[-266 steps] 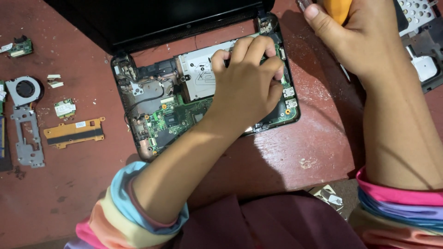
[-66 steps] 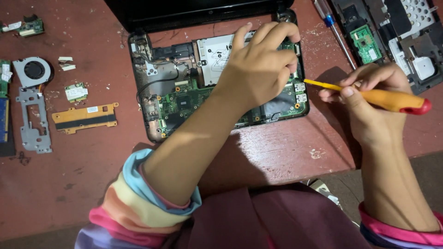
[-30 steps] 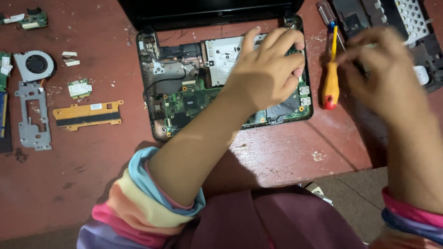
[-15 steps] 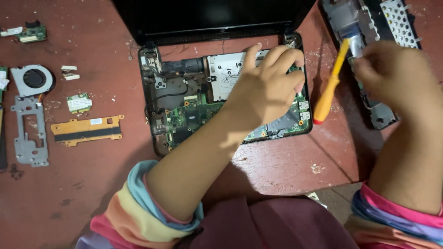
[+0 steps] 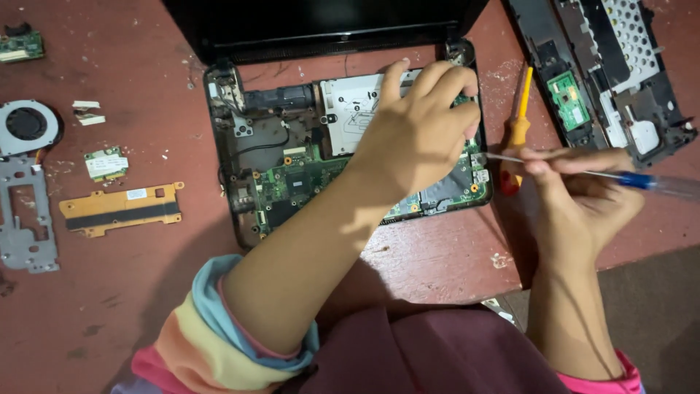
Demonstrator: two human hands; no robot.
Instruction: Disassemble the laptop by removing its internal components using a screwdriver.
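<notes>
**Hands at an opened laptop, a thin screwdriver at its right edge**

The left hand lies flat on the opened laptop base, its fingers spread loosely over the silver drive cover and the right end of the green circuit board. The right hand pinches a thin blue-handled screwdriver between thumb and fingertips; the shaft runs leftward, and its tip sits at the base's right edge, just under the left little finger. Whether the tip actually touches a screw there is hard to tell.

Just beyond the right fingertips an orange-handled screwdriver lies on the red table, partly hidden by them. Further out past that hand rests a black laptop cover panel with a small green board in it. Well away from the left fingers, across the base, lie a cooling fan, a grey metal bracket, an orange flat strip and a small wireless card.
</notes>
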